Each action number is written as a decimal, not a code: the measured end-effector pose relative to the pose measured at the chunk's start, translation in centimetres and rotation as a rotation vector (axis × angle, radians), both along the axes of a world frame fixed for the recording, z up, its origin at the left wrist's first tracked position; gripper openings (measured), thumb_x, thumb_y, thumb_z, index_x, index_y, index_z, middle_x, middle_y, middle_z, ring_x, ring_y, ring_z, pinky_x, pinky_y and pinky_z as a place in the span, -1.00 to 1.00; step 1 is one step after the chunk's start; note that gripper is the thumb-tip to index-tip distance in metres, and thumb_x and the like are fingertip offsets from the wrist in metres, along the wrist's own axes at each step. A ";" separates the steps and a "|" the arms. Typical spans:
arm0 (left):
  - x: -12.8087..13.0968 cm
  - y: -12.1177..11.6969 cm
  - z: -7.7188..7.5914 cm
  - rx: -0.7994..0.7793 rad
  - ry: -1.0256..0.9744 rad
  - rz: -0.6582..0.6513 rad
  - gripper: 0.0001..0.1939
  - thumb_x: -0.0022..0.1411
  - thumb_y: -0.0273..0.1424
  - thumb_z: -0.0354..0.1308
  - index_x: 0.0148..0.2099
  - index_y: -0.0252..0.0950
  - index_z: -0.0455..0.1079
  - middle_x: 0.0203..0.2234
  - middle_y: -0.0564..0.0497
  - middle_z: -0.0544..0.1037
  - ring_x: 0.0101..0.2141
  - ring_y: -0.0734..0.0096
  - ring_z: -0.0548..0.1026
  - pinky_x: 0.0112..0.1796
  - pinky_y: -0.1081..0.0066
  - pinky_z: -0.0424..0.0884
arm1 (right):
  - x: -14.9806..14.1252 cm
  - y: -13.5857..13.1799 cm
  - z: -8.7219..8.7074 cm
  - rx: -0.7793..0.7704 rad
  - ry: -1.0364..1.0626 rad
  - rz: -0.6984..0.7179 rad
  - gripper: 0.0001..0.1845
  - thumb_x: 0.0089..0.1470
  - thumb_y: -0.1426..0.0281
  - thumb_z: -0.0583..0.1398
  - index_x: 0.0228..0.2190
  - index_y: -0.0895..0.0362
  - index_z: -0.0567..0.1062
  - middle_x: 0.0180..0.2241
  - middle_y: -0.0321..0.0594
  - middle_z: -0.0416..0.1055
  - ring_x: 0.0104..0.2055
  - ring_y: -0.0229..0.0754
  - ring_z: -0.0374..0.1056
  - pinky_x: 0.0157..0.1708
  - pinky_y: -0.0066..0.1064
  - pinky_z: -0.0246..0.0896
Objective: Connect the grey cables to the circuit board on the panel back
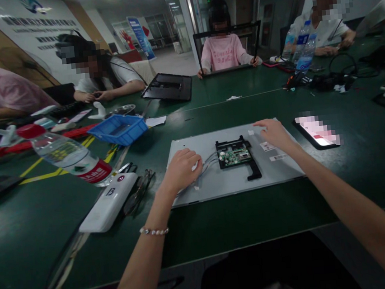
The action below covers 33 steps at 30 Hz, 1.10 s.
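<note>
A flat grey display panel [190, 194] lies on the table in front of me. On its middle sits a black plastic bracket [254, 170] with a green circuit board [236, 155] in it. Thin grey cables [209, 161] run left from the board toward my left hand [183, 169]. That hand rests over the panel's left part with its fingers curled; whatever may be under them is hidden. My right hand [275, 134] is at the panel's far right edge, its index finger stretched out to the left and its thumb apart. Labels [278, 157] are stuck on the panel near it.
Left of the panel are a white power bank [108, 205], glasses [139, 193], a water bottle [74, 158] and a blue tray [119, 129]. A phone [316, 131] lies at the right. Across the table, a person holds a black frame [231, 69]; a black cover [168, 87] lies nearby.
</note>
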State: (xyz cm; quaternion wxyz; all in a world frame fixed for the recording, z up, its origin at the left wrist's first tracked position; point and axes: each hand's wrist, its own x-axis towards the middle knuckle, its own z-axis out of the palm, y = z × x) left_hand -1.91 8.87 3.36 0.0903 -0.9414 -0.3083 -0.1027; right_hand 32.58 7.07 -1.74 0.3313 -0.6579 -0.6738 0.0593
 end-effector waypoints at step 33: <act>-2.7 3.4 -3.5 -0.244 -0.415 0.437 -0.70 0.18 -0.34 -0.06 -0.15 -0.25 0.45 -0.25 -0.01 0.57 -0.23 0.25 0.50 -0.12 0.34 0.35 | 1.9 -1.6 0.7 -0.368 -0.053 0.066 -0.65 -0.12 0.46 0.19 -0.20 0.15 0.55 -0.33 -0.15 0.52 -0.31 -0.13 0.42 -0.32 -0.35 0.26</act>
